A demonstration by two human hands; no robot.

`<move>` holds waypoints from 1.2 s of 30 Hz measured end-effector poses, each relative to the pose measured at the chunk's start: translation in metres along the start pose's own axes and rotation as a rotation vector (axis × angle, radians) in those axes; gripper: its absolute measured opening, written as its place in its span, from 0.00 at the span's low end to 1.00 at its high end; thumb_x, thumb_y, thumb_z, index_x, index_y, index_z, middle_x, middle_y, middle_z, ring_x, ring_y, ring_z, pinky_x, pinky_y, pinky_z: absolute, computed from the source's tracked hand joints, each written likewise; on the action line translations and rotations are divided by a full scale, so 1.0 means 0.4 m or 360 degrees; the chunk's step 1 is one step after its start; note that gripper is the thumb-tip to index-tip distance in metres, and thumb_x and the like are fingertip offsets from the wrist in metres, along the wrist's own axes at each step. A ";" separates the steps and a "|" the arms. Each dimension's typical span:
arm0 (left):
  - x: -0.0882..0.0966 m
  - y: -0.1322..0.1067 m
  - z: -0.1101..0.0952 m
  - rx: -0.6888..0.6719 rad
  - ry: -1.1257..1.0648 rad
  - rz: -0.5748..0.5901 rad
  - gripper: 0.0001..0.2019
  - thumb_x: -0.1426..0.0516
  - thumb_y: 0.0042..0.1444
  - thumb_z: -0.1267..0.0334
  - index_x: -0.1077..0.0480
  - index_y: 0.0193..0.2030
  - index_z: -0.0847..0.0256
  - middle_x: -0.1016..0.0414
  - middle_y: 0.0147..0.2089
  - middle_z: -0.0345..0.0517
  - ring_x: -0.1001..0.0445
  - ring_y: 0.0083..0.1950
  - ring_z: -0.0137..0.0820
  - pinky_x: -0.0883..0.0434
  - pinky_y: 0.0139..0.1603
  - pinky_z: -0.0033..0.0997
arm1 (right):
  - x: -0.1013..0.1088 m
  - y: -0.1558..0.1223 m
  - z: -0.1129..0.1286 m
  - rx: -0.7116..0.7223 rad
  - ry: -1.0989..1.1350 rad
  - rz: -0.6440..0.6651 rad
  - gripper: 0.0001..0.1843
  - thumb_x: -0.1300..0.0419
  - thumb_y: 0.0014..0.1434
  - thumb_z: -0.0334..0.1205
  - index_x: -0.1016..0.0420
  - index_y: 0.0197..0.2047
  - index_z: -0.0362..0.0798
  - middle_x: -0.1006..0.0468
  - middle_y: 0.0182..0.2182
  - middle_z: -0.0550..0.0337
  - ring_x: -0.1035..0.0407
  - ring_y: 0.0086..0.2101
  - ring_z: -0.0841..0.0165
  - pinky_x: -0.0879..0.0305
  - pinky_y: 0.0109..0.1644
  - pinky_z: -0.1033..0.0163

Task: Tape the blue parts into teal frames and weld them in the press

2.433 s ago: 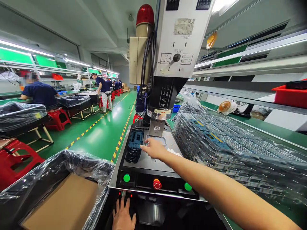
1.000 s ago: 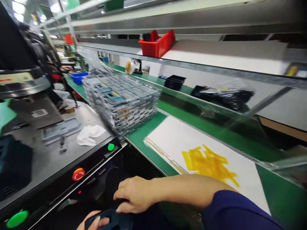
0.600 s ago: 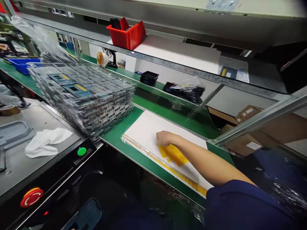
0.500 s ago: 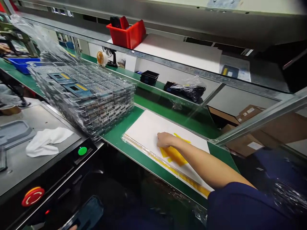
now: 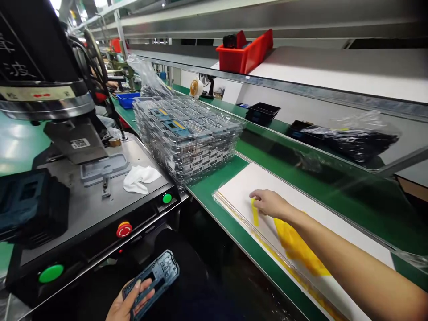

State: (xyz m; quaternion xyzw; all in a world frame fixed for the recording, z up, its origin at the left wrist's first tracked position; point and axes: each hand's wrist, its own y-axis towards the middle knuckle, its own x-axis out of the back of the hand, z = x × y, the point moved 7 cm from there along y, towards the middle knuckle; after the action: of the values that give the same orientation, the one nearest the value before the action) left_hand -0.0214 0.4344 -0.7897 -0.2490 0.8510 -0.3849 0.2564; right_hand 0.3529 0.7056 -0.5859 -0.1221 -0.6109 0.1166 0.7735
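Observation:
My left hand (image 5: 125,303) is wrapped round a dark blue-grey plastic housing panel (image 5: 164,273) with rectangular openings, held low in front of the machine. Over a white sheet stack (image 5: 234,183) on the green bench, my right hand (image 5: 269,203) pinches a thin yellow strip (image 5: 255,214) between thumb and fingers. The strip hangs down toward the sheet. More yellow pieces (image 5: 290,238) lie on the sheet under my right forearm, which hides part of them.
Stacked clear trays (image 5: 200,138) stand behind, with two similar panels (image 5: 177,128) on top. At left is a press machine (image 5: 75,133) with a red stop button (image 5: 124,229), green buttons (image 5: 166,198), a white cloth (image 5: 140,179) and dark housings (image 5: 36,205). A red bin (image 5: 230,58) sits on the shelf.
The view has swung left, bringing the press into sight. My right hand has come away from the yellow pieces with one strip. The panel in my left hand now shows more fully.

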 end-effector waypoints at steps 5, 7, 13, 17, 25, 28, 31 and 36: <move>-0.029 -0.049 -0.032 -0.0047 -0.0225 -0.0101 0.18 0.40 0.56 0.66 0.34 0.52 0.65 0.23 0.51 0.56 0.25 0.52 0.43 0.27 0.55 0.42 | -0.135 0.002 0.289 0.0318 0.1568 0.0462 0.10 0.43 0.56 0.31 0.30 0.42 0.43 0.26 0.23 0.63 0.32 0.21 0.75 0.33 0.26 0.69; -0.027 -0.058 -0.042 -0.0114 -0.0249 -0.0115 0.17 0.39 0.55 0.66 0.33 0.51 0.65 0.24 0.52 0.56 0.25 0.51 0.43 0.25 0.51 0.41 | -0.204 -0.003 0.391 0.0345 0.1867 0.0646 0.09 0.38 0.52 0.30 0.30 0.39 0.43 0.25 0.23 0.63 0.32 0.21 0.76 0.33 0.24 0.71; 0.021 -0.081 -0.052 -0.0241 -0.0416 -0.0199 0.17 0.37 0.52 0.65 0.32 0.49 0.65 0.26 0.54 0.59 0.25 0.52 0.47 0.23 0.45 0.42 | -0.365 -0.034 0.565 0.0432 0.2037 0.1053 0.12 0.32 0.49 0.31 0.30 0.37 0.43 0.24 0.25 0.62 0.28 0.23 0.75 0.30 0.24 0.73; 0.055 -0.103 -0.055 -0.0270 -0.0602 -0.0268 0.15 0.38 0.54 0.66 0.32 0.48 0.66 0.26 0.54 0.60 0.26 0.52 0.48 0.24 0.48 0.46 | -0.439 -0.044 0.607 0.0445 0.2096 0.1213 0.14 0.30 0.47 0.33 0.28 0.36 0.42 0.23 0.25 0.61 0.26 0.24 0.74 0.29 0.26 0.74; 0.026 -0.109 -0.099 -0.0288 -0.0484 -0.0176 0.18 0.37 0.53 0.61 0.33 0.48 0.66 0.27 0.55 0.61 0.25 0.51 0.48 0.22 0.42 0.42 | -0.504 -0.059 0.626 0.0569 0.2058 0.1386 0.21 0.26 0.41 0.40 0.28 0.37 0.43 0.22 0.26 0.61 0.25 0.26 0.72 0.28 0.29 0.71; 0.018 -0.109 -0.129 -0.0315 -0.0389 -0.0191 0.19 0.37 0.53 0.61 0.34 0.49 0.64 0.26 0.54 0.61 0.24 0.51 0.48 0.22 0.40 0.41 | -0.493 -0.055 0.610 0.0561 0.2105 0.1357 0.22 0.26 0.40 0.41 0.28 0.36 0.42 0.22 0.25 0.62 0.25 0.26 0.72 0.28 0.29 0.71; 0.003 -0.103 -0.147 -0.0325 -0.0318 -0.0214 0.17 0.38 0.54 0.62 0.34 0.48 0.65 0.26 0.54 0.60 0.24 0.50 0.47 0.22 0.40 0.40 | -0.489 -0.051 0.597 0.0552 0.2121 0.1337 0.23 0.26 0.39 0.41 0.28 0.36 0.42 0.22 0.24 0.61 0.25 0.25 0.72 0.29 0.28 0.71; -0.039 -0.090 -0.145 -0.0331 -0.0357 -0.0184 0.16 0.40 0.56 0.62 0.33 0.49 0.66 0.26 0.54 0.60 0.23 0.49 0.45 0.22 0.42 0.41 | -0.504 -0.056 0.596 0.0527 0.2116 0.1319 0.23 0.25 0.38 0.42 0.28 0.35 0.42 0.23 0.22 0.63 0.25 0.26 0.71 0.28 0.30 0.70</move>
State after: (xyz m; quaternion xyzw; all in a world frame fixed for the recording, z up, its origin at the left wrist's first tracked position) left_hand -0.0380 0.4536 -0.7245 -0.3642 0.8364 -0.2787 0.3001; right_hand 0.0758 0.6293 -0.7098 -0.2666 0.0983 0.3865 0.8774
